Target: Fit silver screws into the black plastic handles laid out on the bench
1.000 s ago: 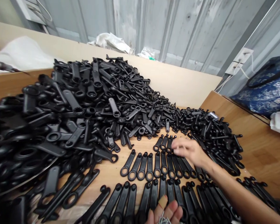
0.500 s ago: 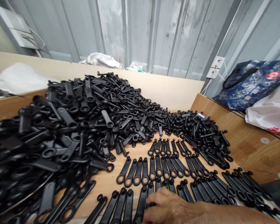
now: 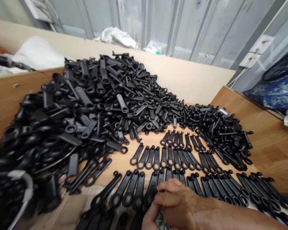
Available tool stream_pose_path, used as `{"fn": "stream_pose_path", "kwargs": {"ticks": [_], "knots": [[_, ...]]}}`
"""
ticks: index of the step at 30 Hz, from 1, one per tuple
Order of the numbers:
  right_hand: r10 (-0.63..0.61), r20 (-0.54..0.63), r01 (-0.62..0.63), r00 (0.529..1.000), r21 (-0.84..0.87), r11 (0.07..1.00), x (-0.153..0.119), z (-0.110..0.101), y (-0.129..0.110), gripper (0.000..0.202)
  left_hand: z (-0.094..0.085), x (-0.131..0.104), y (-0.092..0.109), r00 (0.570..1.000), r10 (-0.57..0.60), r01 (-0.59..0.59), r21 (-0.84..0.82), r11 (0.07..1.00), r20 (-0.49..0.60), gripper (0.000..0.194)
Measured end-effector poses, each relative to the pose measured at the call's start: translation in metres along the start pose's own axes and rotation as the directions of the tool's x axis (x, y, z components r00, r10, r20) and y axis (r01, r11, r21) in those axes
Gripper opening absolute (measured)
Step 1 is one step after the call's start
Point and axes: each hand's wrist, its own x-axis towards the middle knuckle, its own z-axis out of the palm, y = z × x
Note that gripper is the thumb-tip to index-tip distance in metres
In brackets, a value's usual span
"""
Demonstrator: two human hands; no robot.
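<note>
My right hand (image 3: 175, 204) comes in from the lower right over the rows of black ring-ended parts. Its fingers curl beside a black part (image 3: 151, 188) in the front row, and small silvery pieces (image 3: 161, 220) show beneath the palm; what the fingertips grip is hidden. Behind it, more black parts (image 3: 164, 156) lie side by side in rows, rings toward me. A large heap of the same black parts (image 3: 105, 89) rises at the left and centre. My left hand is not in view.
A round container of black pieces with a pale rim (image 3: 28, 188) stands at the lower left. A smaller heap (image 3: 220, 131) lies at the right, near a wooden side board (image 3: 261, 137). Beyond are a blue bag (image 3: 276, 83), white plastic (image 3: 38, 51) and a black-handled tool (image 3: 4, 60).
The view has tipped downward and shifted left, bringing in the round container and the silvery pieces. My right hand stays by the front row, its fingers more curled.
</note>
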Motion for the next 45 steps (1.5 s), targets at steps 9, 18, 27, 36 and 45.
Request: {"fn": "stream_pose_path", "kwargs": {"ticks": [9, 18, 27, 36, 45], "knots": [[0.043, 0.024, -0.047, 0.999, 0.195, 0.980, -0.008, -0.052, -0.006, 0.019, -0.001, 0.003, -0.005, 0.998, -0.003, -0.014, -0.258, 0.966, -0.065, 0.024], [0.109, 0.039, -0.113, 0.993, 0.117, 0.987, -0.017, -0.043, -0.012, 0.015, -0.005, 0.000, -0.008, 0.999, -0.023, 0.014, -0.257, 0.966, -0.032, 0.025], [0.041, -0.047, -0.030, 0.998, 0.209, 0.978, -0.018, -0.039, -0.006, 0.014, 0.001, -0.001, -0.005, 0.999, -0.012, 0.002, -0.267, 0.964, -0.036, 0.027], [0.036, -0.014, -0.032, 0.999, 0.204, 0.978, -0.010, -0.058, -0.013, 0.015, -0.024, 0.020, -0.006, 0.996, -0.090, 0.092, -0.171, 0.981, 0.019, 0.033], [0.041, 0.063, -0.050, 0.997, 0.159, 0.986, -0.004, -0.069, -0.004, 0.026, -0.005, 0.006, 0.000, 1.000, 0.008, -0.009, -0.225, 0.974, -0.002, 0.033]]}}
